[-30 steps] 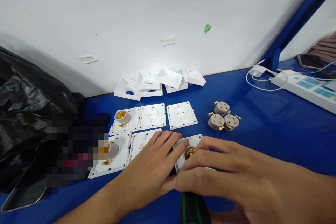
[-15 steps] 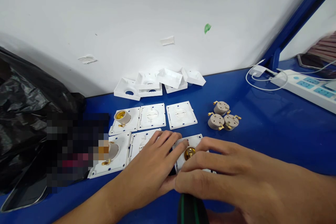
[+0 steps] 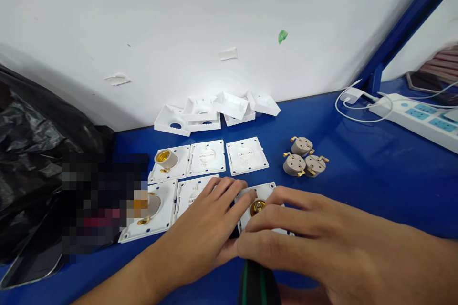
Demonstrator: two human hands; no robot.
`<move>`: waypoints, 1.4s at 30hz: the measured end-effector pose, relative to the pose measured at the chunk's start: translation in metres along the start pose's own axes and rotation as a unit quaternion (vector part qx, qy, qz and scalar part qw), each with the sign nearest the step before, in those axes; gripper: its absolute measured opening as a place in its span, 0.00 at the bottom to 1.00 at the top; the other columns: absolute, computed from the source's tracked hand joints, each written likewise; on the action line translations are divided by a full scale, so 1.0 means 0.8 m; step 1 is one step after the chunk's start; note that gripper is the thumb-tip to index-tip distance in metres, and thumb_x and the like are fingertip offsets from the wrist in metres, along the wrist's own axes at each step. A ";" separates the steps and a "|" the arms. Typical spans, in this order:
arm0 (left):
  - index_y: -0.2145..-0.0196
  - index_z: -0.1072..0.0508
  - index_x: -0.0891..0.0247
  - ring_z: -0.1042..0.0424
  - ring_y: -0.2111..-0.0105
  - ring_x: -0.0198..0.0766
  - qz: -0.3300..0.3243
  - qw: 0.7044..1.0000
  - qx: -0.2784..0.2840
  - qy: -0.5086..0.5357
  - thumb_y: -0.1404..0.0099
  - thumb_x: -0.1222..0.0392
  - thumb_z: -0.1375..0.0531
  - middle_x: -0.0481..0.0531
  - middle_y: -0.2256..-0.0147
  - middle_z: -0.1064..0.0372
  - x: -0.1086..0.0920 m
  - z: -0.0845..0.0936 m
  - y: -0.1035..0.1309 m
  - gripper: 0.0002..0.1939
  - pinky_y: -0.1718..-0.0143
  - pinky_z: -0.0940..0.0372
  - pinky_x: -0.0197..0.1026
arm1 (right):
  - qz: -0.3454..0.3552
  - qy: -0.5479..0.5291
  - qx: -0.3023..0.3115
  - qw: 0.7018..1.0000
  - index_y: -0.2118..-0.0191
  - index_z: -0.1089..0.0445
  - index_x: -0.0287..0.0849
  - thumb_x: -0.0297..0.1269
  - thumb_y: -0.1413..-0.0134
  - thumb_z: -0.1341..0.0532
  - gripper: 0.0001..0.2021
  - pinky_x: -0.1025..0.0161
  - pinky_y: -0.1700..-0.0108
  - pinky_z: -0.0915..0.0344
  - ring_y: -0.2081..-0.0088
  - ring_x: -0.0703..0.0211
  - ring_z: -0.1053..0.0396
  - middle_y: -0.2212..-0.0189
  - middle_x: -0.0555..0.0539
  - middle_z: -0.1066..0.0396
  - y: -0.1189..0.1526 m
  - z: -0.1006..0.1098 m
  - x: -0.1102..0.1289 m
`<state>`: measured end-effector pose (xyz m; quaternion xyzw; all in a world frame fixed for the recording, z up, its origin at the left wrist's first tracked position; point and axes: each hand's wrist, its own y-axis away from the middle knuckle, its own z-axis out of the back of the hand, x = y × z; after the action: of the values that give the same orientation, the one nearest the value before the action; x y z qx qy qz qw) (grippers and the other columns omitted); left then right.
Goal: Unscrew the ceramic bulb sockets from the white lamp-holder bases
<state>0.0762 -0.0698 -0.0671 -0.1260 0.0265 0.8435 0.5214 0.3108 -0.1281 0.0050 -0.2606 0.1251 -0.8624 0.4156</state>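
In front of me a white square base plate [image 3: 265, 190] lies between my hands, carrying a lamp socket with a brass-coloured inside [image 3: 257, 207]. My left hand [image 3: 214, 214] holds the plate from its left side, index finger reaching toward the socket, other fingers curled over the neighbouring plate. From the right, my right hand [image 3: 289, 228] is closed with bent fingers, wrapped round a black tool with green stripes [image 3: 259, 283]; its tip is hidden under the hand. More white base plates [image 3: 246, 155] lie around; two at left bear beige lamp sockets [image 3: 168, 158].
Three loose beige sockets [image 3: 302, 146] with brass tabs sit upside down at right. White square covers [image 3: 232, 105] are piled by the wall. A power strip [image 3: 415, 114] with white cables occupies the far right. A black plastic bag [image 3: 46, 152] and a pixelated patch take up the left.
Both hands, the plate and the socket keep nearly the same positions. The black tool's handle has shifted slightly to the left.
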 end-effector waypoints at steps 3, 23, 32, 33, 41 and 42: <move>0.36 0.34 0.60 0.33 0.41 0.56 -0.004 1.000 -0.010 -0.003 0.28 0.59 0.37 0.59 0.40 0.33 0.002 -0.004 0.000 0.25 0.38 0.38 0.62 | 0.004 -0.002 0.005 1.000 0.44 0.26 0.48 0.39 0.20 0.47 0.13 0.77 0.32 0.38 0.44 0.76 0.24 0.48 0.62 0.18 -0.001 -0.001 0.000; 0.36 0.33 0.61 0.33 0.42 0.56 -0.005 1.000 -0.006 0.007 0.25 0.57 0.38 0.59 0.40 0.34 0.001 -0.001 -0.001 0.23 0.39 0.37 0.63 | -0.012 -0.028 -0.007 1.000 0.47 0.26 0.47 0.39 0.22 0.44 0.10 0.75 0.34 0.35 0.49 0.72 0.21 0.49 0.58 0.18 0.007 -0.006 0.004; 0.37 0.33 0.60 0.34 0.43 0.54 -0.002 1.000 0.003 0.002 0.22 0.53 0.41 0.58 0.41 0.33 -0.002 0.005 -0.005 0.19 0.40 0.38 0.60 | 0.069 -0.089 -0.024 0.993 0.51 0.25 0.39 0.36 0.23 0.42 0.10 0.67 0.41 0.28 0.51 0.65 0.21 0.54 0.50 0.16 -0.002 -0.013 -0.016; 0.38 0.33 0.60 0.34 0.44 0.54 0.001 1.000 0.009 0.000 0.22 0.53 0.40 0.58 0.41 0.33 -0.002 0.006 -0.005 0.19 0.40 0.38 0.60 | 0.059 -0.091 -0.028 0.994 0.51 0.25 0.39 0.36 0.24 0.42 0.09 0.66 0.41 0.28 0.51 0.64 0.20 0.54 0.50 0.16 -0.002 -0.014 -0.013; 0.39 0.33 0.65 0.33 0.45 0.54 -0.015 1.000 -0.025 0.010 0.22 0.51 0.42 0.61 0.44 0.31 -0.003 0.008 -0.003 0.20 0.42 0.39 0.59 | -0.090 -0.130 -0.155 0.975 0.52 0.24 0.47 0.39 0.32 0.35 0.06 0.61 0.50 0.22 0.62 0.56 0.20 0.62 0.49 0.17 0.007 -0.042 0.000; 0.39 0.33 0.65 0.32 0.46 0.55 -0.017 0.999 -0.031 0.014 0.22 0.51 0.42 0.61 0.45 0.31 -0.003 0.007 -0.002 0.20 0.42 0.38 0.60 | -0.058 -0.135 -0.143 0.979 0.52 0.25 0.46 0.38 0.35 0.33 0.08 0.61 0.51 0.21 0.63 0.55 0.20 0.62 0.48 0.17 0.006 -0.042 -0.005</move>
<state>0.0779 -0.0699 -0.0610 -0.1545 0.0051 0.8330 0.5312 0.2976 -0.1275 -0.0261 -0.4380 0.1744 -0.8152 0.3365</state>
